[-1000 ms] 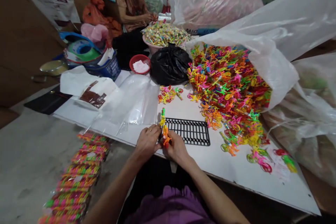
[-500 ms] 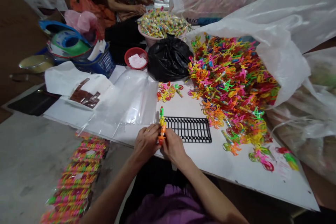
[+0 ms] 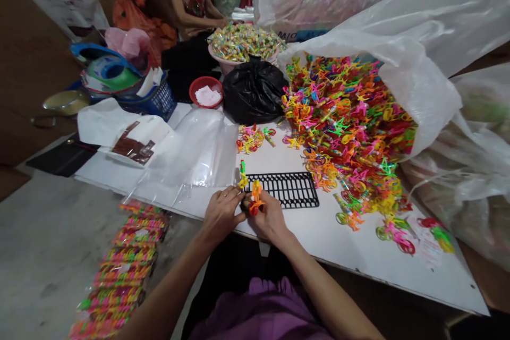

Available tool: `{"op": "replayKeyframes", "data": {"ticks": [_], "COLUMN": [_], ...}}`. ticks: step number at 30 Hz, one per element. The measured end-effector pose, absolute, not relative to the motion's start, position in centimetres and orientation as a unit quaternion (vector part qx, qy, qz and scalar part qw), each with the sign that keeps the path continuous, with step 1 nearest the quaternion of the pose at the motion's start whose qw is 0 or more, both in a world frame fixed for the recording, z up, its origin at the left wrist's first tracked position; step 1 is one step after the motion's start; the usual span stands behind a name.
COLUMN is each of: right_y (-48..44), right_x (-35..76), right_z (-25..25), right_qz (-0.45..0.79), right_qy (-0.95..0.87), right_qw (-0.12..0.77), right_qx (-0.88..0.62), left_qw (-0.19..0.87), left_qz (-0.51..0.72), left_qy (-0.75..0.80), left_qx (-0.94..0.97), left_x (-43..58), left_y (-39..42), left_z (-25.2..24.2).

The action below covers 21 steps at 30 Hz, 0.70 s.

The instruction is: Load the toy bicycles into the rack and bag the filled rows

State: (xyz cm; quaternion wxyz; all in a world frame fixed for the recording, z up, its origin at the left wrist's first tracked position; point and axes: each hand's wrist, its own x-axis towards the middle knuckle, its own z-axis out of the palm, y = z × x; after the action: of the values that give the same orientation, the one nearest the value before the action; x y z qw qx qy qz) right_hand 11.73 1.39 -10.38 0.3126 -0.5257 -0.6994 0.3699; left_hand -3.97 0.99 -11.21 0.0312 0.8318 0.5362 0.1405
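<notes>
Now our right hand (image 3: 271, 219) pinches an orange-and-yellow plastic toy (image 3: 256, 192) by the left end of the flat black plastic grid (image 3: 297, 190). Our left hand (image 3: 223, 213) curls close by; we can't tell what it grips. A loose pinch could drop the toy.

Black tray (image 3: 283, 189): flat rectangle, open grid of narrow slots, lying on counter (image 3: 287, 162), long sides running left to right. Orange-and-yellow toy (image 3: 257, 190): small, plastic, in right hand's grip (image 3: 272, 218), by tray's near left corner, red bit lowest, partly hidden by fingers. Green-and-yellow toy (image 3: 243, 169): at tray's left end, green part far, yellow near; seating in slot unclear.
</notes>
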Motion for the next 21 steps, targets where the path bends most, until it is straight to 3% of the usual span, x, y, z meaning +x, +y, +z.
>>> {"op": "replayKeyframes", "data": {"ticks": [7,14,21], "right_y": [-0.2,0.5,0.6], "right_x": [11.8,11.8,11.0], "right_z": [-10.0,-10.5,-10.6], "right_qz": [0.291,0.377,0.278], "right_qy": [-0.775,-0.707,-0.772], "right_qw": [0.220,0.280,0.215], "right_qx": [-0.516,-0.528,-0.530], "left_qw": [0.048,0.081,0.099], "left_qz": [0.139,0.136,0.142], "left_qy": [0.539,0.546,0.542], "left_qx": [0.829,0.823,0.822], "left_x": [-4.0,-3.9,-4.1], "left_y": [1.1,1.1,1.1], "left_z": [-10.9,-10.7,-10.2]}}
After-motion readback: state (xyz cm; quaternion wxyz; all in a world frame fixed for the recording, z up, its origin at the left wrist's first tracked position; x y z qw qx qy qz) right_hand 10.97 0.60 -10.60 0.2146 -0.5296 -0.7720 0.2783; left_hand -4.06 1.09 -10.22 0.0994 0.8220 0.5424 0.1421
